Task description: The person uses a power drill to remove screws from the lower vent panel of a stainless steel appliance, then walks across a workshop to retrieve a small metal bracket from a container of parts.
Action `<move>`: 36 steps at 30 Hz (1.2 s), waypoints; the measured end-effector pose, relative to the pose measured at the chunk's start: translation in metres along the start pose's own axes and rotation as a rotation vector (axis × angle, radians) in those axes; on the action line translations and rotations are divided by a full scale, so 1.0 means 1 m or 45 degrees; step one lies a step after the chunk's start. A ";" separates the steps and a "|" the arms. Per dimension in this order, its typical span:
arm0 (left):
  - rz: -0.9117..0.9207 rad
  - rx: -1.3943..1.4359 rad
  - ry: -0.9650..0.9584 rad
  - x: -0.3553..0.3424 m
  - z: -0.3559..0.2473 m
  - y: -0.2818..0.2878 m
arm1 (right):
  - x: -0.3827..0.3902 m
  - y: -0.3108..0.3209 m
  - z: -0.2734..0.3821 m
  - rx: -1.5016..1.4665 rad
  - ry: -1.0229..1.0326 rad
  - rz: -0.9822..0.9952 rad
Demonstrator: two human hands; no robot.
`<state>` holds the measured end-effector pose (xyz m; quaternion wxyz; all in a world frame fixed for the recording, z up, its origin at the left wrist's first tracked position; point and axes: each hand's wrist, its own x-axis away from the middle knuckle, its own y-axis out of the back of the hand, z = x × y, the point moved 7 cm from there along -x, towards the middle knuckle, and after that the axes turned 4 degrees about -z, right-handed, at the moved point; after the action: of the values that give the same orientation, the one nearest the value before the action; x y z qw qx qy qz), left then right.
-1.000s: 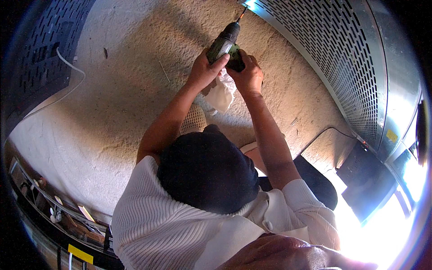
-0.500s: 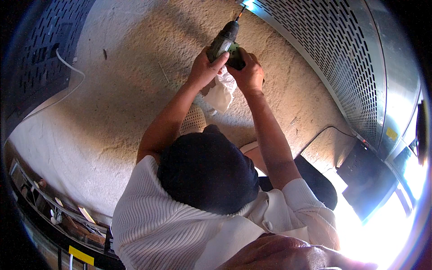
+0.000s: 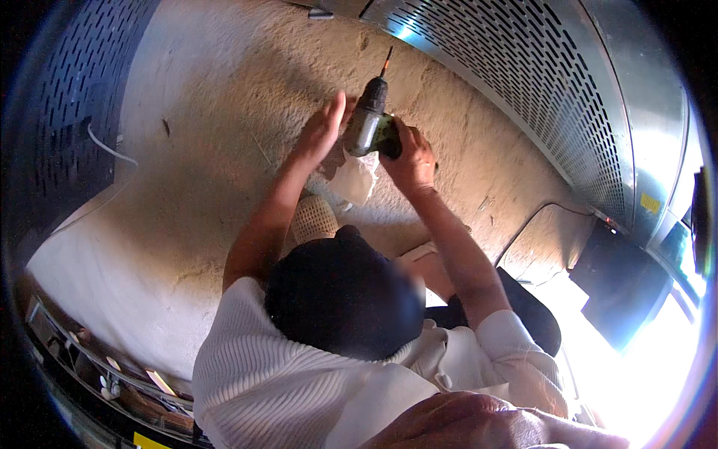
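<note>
A cordless drill (image 3: 368, 123) with a dark body, green parts and a long thin bit points away from me. My right hand (image 3: 411, 161) is wrapped around its right side. My left hand (image 3: 325, 131) is beside the drill's left side, its fingers stretched out and apart from the tool as far as I can see. The bit's tip stands short of a perforated metal panel (image 3: 523, 82), where a bluish-white spot of light falls. Below the drill hangs or lies a crumpled white piece (image 3: 354, 179), cloth or plastic; I cannot tell which.
A dark slotted panel (image 3: 67, 97) with a white cable (image 3: 123, 156) stands at the left. A black cable (image 3: 527, 224) runs over the rough floor (image 3: 217, 157) at the right. A beige woven shoe (image 3: 314, 218) is near me. Odds and ends fill a rack (image 3: 112, 382) at lower left.
The drill has come back toward me, its bit leaving the panel's lower edge. My left hand has let go of the drill and opened, while my right hand keeps its hold.
</note>
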<state>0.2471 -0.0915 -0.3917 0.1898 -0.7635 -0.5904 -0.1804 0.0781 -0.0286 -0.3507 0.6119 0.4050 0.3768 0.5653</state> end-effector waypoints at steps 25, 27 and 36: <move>0.501 1.625 0.017 -0.210 -0.005 -0.071 | 0.059 0.106 -0.063 0.014 -0.178 0.352; 0.445 1.449 0.097 -0.216 -0.007 -0.072 | 0.060 0.107 -0.059 0.007 -0.157 0.345; 0.675 1.464 -0.087 -0.224 -0.011 -0.076 | 0.055 0.114 -0.036 0.044 -0.223 0.472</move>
<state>0.1194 -0.2659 -0.4884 0.5888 -0.6651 -0.3896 0.2431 0.0054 0.0326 -0.2599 0.5207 0.5253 0.2508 0.6245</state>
